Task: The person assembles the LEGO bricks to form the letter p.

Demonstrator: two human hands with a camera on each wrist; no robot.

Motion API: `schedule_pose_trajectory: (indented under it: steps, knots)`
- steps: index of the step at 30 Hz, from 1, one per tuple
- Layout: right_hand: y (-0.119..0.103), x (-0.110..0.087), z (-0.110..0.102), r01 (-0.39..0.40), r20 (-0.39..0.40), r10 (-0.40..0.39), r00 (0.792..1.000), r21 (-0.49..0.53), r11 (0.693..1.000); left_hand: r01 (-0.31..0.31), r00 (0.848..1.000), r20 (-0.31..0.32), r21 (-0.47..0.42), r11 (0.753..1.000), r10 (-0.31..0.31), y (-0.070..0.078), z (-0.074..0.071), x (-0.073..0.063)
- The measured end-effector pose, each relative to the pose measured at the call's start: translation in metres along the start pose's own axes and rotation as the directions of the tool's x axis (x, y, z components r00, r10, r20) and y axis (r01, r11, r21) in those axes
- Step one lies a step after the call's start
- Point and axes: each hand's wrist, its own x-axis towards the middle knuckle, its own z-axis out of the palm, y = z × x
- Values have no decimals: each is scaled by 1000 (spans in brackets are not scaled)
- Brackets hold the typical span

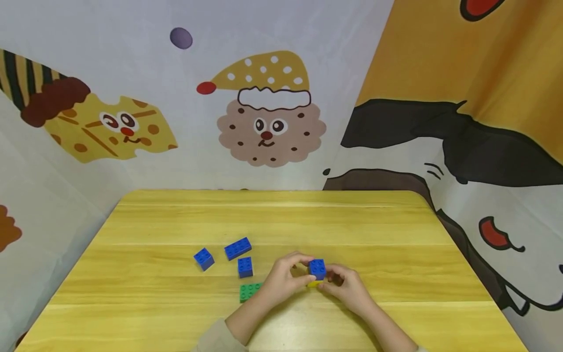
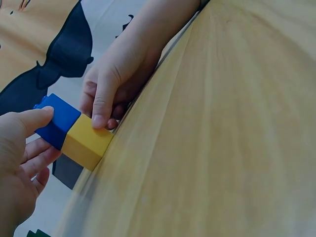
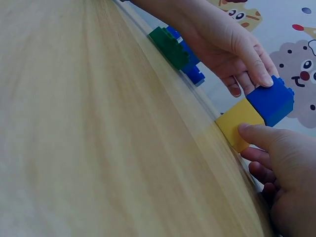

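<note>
A square blue building block (image 1: 317,269) sits on top of a yellow block (image 2: 88,141), which rests on the wooden table. My left hand (image 1: 285,277) pinches the blue block between thumb and fingers. Lower down, my right hand (image 1: 348,287) grips the yellow block, its thumb on the near face in the right wrist view. The two blocks meet face to face. In the head view, most of the yellow block (image 1: 314,283) is hidden under the blue one and behind the fingers.
Left of my hands lie a green block (image 1: 249,292), partly covered by my left forearm, a small blue block (image 1: 245,267), a longer blue block (image 1: 238,248) and another small blue block (image 1: 204,259). A printed cloth (image 1: 176,176) hangs behind the table (image 1: 281,215).
</note>
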Motion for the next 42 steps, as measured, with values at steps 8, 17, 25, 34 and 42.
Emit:
schedule_pose_trajectory:
  steps: [8, 17, 25, 34, 42]
  knots:
    - [-2, 0, -1, -5, -2, 5, 1000, 4, 1000, 23, 1000, -10, -4, 1000, -23, -1, 1, 0]
    - [-3, 1, -1, -4, -4, 4, 1000, 17, 1000, 60, 998, -20, 31, 998, -59, 9, -7, -4]
    - [-2, 0, 1, 0, -8, 0, 1000, 2, 1000, 55, 998, -32, 42, 998, -54, 20, -22, -15]
    - [-4, 0, 0, -54, 6, 54, 999, 26, 998, 22, 998, -62, 36, 999, -19, 20, -43, -34]
    - [-5, 0, 1, -68, 14, 68, 998, 56, 996, 66, 997, -45, -17, 998, -67, 14, -63, -52]
